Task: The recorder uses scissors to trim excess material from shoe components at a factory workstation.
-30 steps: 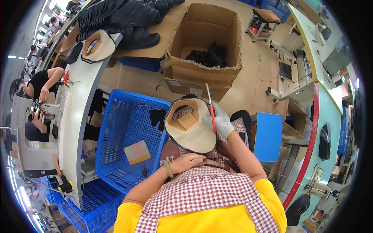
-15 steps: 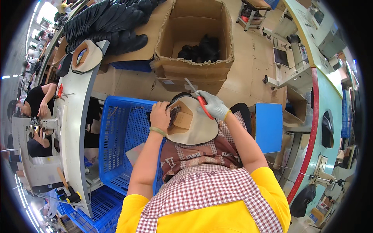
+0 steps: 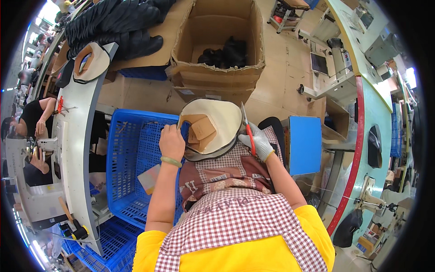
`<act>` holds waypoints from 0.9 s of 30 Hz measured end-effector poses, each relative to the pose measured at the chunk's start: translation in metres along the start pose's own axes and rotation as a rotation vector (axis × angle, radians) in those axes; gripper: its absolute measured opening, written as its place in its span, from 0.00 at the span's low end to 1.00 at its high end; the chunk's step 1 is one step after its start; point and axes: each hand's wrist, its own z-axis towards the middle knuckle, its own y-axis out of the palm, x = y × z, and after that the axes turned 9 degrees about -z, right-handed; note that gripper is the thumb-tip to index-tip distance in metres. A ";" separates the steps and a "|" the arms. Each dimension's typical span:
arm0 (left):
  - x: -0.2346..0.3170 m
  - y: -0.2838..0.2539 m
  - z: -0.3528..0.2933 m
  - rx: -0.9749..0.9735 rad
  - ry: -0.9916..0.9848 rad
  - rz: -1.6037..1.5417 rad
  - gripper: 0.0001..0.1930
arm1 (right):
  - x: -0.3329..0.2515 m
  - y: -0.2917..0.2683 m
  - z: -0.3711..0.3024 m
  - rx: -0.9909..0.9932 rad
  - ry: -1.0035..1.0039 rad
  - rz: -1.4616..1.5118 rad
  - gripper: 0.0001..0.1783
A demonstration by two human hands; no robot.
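On my lap lies a cream, black-edged piece like a shoe upper (image 3: 224,119), with a brown-lined opening. My left hand (image 3: 172,145), bare with a bangle at the wrist, grips the left rim of this opening, its fingers closed. To the right, my right hand (image 3: 261,144) wears a pale work glove and holds scissors (image 3: 252,140) by their red handles. The blades point up and away, close along the right edge of the piece. Whether they touch it I cannot tell.
A blue plastic crate (image 3: 118,181) stands at my left, before a white sewing table (image 3: 72,158). Ahead is a cardboard box (image 3: 213,81) with black pieces inside. A blue box (image 3: 304,145) stands right. A co-worker's hands (image 3: 41,156) are at the far left.
The cream piece has turned, its broad part now facing away and its opening nearer me. My left hand moved left and nearer; my right hand with the scissors shifted right and closer to me.
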 end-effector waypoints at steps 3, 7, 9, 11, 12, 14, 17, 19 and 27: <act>-0.010 0.006 -0.008 0.039 -0.032 0.018 0.06 | 0.008 0.016 0.024 0.162 -0.071 -0.010 0.36; -0.015 -0.002 -0.006 -0.005 -0.086 0.003 0.08 | -0.006 0.016 0.021 0.013 0.005 0.536 0.29; -0.013 -0.008 0.000 -0.068 -0.116 0.031 0.08 | -0.013 0.016 0.017 -0.011 0.025 0.587 0.27; -0.010 -0.014 0.006 -0.155 -0.150 0.125 0.08 | -0.024 0.012 0.016 -0.031 0.043 0.641 0.24; -0.009 -0.016 0.007 -0.153 -0.146 0.128 0.08 | -0.034 0.007 0.014 -0.026 0.039 0.583 0.24; -0.005 -0.017 0.006 -0.145 -0.171 0.136 0.08 | -0.046 0.001 0.012 -0.012 0.040 0.530 0.23; 0.012 -0.024 0.000 -0.136 -0.264 0.060 0.07 | -0.055 0.004 0.016 0.031 0.047 0.639 0.21; 0.014 -0.026 -0.004 -0.109 -0.277 -0.020 0.08 | -0.059 0.008 0.022 0.033 0.066 0.740 0.22; 0.000 -0.005 -0.013 0.210 -0.108 -0.422 0.15 | -0.077 0.019 0.034 0.198 -0.094 0.805 0.30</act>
